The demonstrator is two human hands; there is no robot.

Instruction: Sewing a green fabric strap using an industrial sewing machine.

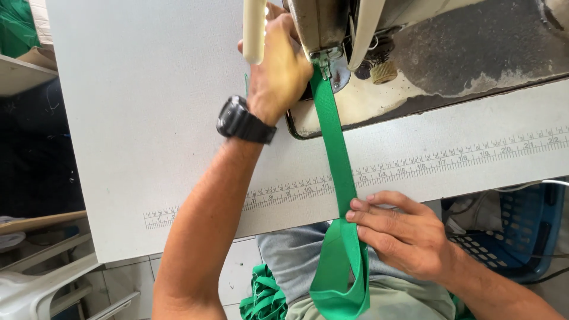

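— Strap (333,148) runs taut from the presser foot (325,62) across the surface (148,118); right hand (403,234) pinches it flat at the edge

— Left hand (278,71) curls beside the foot, grip unclear; fingers look riskily close, and uneven tension could skew the seam

Even, bright daylight is spread over the white table (148,118), with only soft shadows cast beside the forearm. The scene is rendered sharp. Left of the table, the area is left dark and underexposed. No glare is produced.
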